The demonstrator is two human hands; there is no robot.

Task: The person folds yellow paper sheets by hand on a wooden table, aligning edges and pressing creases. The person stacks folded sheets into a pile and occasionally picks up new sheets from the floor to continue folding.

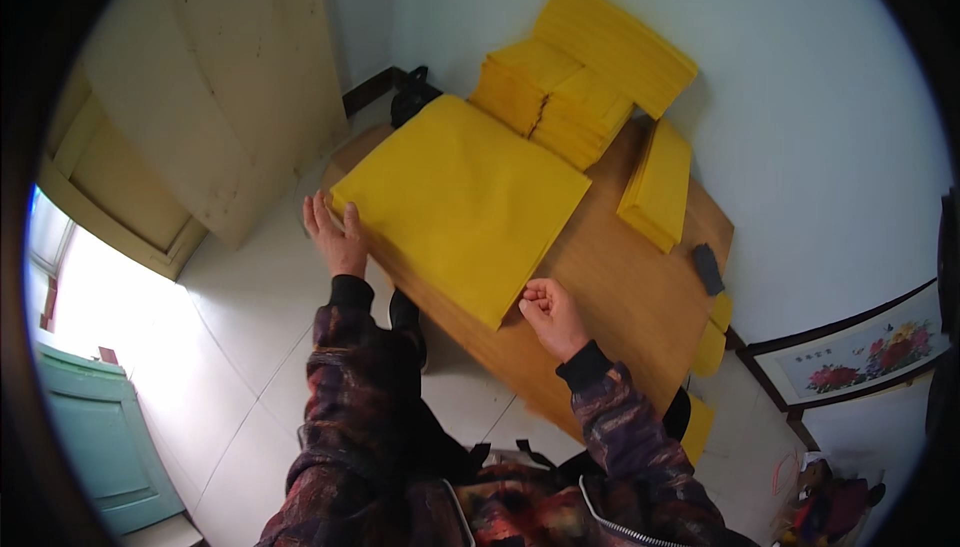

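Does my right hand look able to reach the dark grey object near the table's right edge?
Probably yes: your right hand seems to have only wooden tabletop between it and the dark grey object.

The fisheye camera on the person's head looked steeply down past the jacket front (512,507) onto the wooden tabletop (630,277). From close above, it took in the left hand (338,237) and right hand (554,319) near mid-view, reaching outward to the teal door (105,437) at left and the framed flower picture (850,355) at right.
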